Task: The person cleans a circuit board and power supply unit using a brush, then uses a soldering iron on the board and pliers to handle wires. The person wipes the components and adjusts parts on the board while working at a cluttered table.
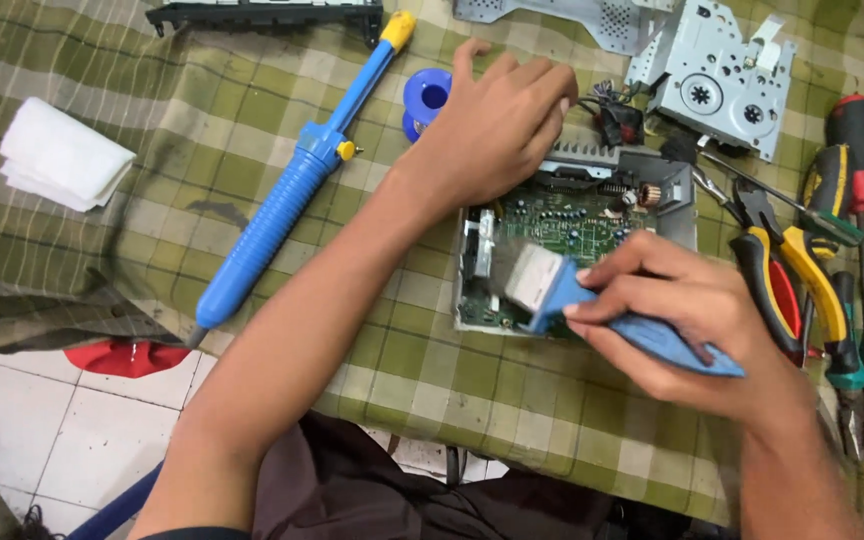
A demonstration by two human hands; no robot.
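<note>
Clamped in the right hand (687, 325), a blue-handled brush (552, 285) is pressed onto the green circuit board (552, 225); its chassis (677, 195) is steadied by the left hand's (497, 130) together-held fingers.

blue desoldering pump (287, 195) | white folded cloth (62, 155) | blue solder spool (424, 98) | pliers (787, 275) | screwdrivers (852, 160)

My blue-handled flat brush (592, 300) sweeps the green rectangular circuit board (562, 225); left of it, green-and-cream checked cloth (202, 120).
</note>
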